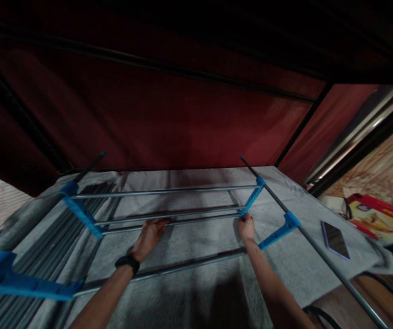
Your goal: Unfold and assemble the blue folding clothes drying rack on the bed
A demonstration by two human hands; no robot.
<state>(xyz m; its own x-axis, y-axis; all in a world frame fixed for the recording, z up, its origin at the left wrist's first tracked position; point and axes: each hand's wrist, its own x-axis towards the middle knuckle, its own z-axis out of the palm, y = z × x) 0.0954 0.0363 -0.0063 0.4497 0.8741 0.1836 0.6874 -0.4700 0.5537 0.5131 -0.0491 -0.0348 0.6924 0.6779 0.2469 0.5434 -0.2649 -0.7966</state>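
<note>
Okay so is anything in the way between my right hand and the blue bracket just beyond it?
Nothing visible. Your right hand is right at the near end of the blue bracket. The nearest rod isn't between them; your forearm crosses above it. Your left hand is well off to the left.

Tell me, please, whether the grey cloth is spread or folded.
Spread: the grey cloth extends beneath the rack and the phone.
</note>
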